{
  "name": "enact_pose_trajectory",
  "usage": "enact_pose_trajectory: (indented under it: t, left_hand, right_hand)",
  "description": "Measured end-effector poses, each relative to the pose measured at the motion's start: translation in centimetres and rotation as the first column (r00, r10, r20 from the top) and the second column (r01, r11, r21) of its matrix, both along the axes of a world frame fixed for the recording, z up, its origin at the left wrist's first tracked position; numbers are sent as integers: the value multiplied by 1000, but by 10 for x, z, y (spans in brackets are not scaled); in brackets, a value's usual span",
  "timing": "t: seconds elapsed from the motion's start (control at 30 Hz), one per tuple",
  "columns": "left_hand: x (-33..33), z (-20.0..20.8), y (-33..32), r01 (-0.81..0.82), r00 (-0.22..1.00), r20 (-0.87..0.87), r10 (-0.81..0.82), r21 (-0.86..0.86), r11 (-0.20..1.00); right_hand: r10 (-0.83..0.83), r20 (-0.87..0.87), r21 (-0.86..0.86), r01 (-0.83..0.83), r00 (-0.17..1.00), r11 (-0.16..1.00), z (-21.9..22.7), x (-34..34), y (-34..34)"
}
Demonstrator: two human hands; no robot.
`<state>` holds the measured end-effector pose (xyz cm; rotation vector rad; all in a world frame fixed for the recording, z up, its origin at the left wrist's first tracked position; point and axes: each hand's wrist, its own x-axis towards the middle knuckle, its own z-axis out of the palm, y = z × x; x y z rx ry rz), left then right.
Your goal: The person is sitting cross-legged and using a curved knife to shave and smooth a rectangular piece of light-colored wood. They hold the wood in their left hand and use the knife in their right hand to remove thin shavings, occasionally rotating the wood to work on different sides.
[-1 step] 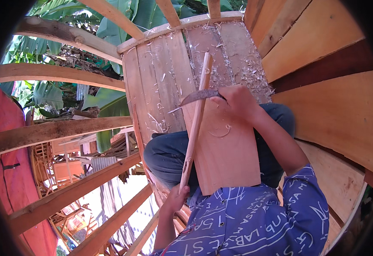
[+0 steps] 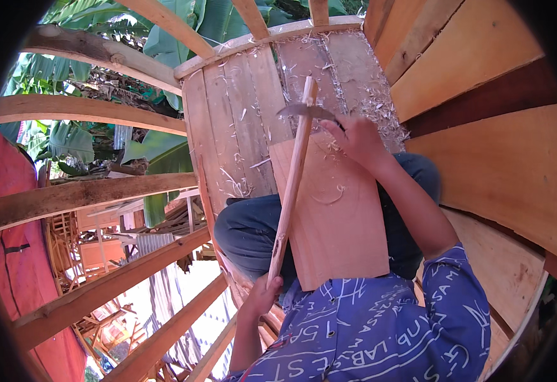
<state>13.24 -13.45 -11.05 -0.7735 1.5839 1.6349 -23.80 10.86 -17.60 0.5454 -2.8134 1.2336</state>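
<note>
At six o'clock in view, the left hand (image 2: pixel 265 297) grips a wooden stick (image 2: pixel 293 181); at two, the right hand (image 2: pixel 362 141) clasps a curved knife (image 2: pixel 320 113).

Hands (image 2: pixel 362 141) holding stick (image 2: pixel 294 172) and curved knife (image 2: pixel 320 113), shavings (image 2: pixel 381 109) on planks (image 2: pixel 262 83)

The wooden stick (image 2: pixel 292 178) is long, slender and pale, with a dark, rough mark toward its near end. It is slanted, running from the near left to the far right. The knife (image 2: pixel 322 113) has a dark, curved blade. The blade sits crosswise at the stick's far portion, tip left, handle end right.
</note>
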Motion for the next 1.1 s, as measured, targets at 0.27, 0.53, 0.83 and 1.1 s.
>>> enact_pose_trajectory:
  t: [0.27,0.53,0.83,1.1]
  left_hand:
    - [3,-2,-3,27,999,-24,-28,-24,999]
    - [-1,8,22,56,982,-152,-112,-327,943]
    - [-12,20,50,53,946,-212,-245,-644,763]
    - [-14,21,48,51,959,-192,-208,-606,794]
  right_hand:
    - [-132,250,-265,199,959,943,20,-10,32]
    - [282,-11,114,-279,959,953,45,43,27]
    - [274,27,303,-269,961,914,74,53,19]
    - [216,20,314,-211,976,926,68,44,9]
